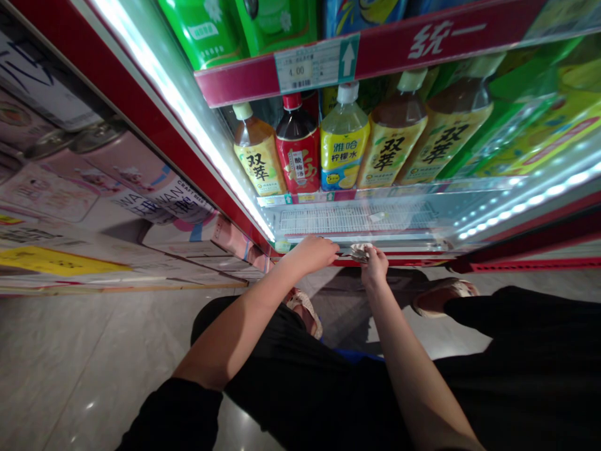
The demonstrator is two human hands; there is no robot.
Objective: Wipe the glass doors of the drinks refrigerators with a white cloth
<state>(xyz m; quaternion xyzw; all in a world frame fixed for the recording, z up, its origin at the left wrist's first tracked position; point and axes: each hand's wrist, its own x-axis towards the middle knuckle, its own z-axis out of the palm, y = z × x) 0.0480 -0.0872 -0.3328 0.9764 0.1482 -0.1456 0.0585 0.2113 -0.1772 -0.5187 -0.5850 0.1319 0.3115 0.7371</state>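
My right hand [374, 266] pinches a small crumpled silvery packet [360, 252] at the lower edge of a glass-door drinks cooler [357, 219]. Just left of the packet, my left hand [313, 254] is curled, its fingertips close to the packet and the door's bottom rail. Whether it holds anything is hard to tell. Behind the glass stand a yellow-labelled bottled tea [257, 150], a red-labelled plum drink [298, 145] and a lemon water bottle [344, 139], with larger tea bottles [392, 141] to their right.
Printed cardboard cartons [107, 200] are stacked along the left, beside the cooler's red frame [154, 138]. A shelf price tag [310, 66] reads 4.00. Below my hands are a polished tile floor [94, 351] and my sandalled feet [444, 295].
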